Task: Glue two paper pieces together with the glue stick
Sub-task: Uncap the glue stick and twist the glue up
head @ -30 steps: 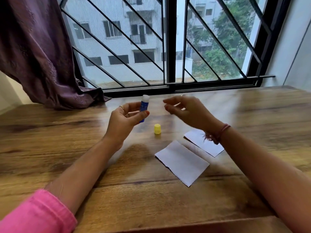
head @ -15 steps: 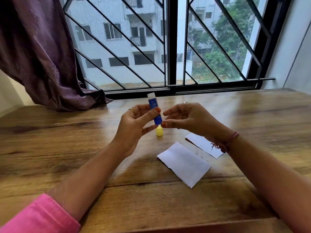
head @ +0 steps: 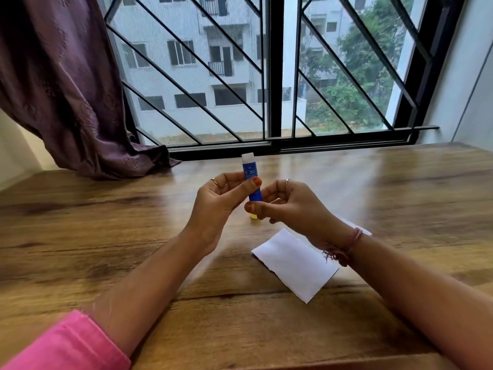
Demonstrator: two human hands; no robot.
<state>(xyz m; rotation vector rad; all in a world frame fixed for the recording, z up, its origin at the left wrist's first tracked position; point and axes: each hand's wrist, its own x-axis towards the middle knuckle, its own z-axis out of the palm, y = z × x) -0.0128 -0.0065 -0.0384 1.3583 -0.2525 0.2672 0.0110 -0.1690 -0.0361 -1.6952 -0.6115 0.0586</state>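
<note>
My left hand point(head: 218, 206) grips an uncapped blue glue stick point(head: 249, 172) upright above the wooden table point(head: 106, 236), its white tip pointing up. My right hand point(head: 290, 206) has thumb and fingers curled round the stick's bottom end. The yellow cap point(head: 253, 216) stands on the table just below, mostly hidden by my right thumb. One white paper piece point(head: 296, 265) lies flat under my right wrist. A second paper piece point(head: 358, 227) lies behind that wrist, and only a sliver of it shows.
A purple curtain point(head: 66, 89) hangs at the back left, its hem on the table. A barred window point(head: 274, 76) runs along the table's far edge. A white wall point(head: 466, 89) stands at the right.
My left hand has brought the glue stick toward the middle. My right hand has closed in from the right and curled its fingers round the stick's bottom end.
</note>
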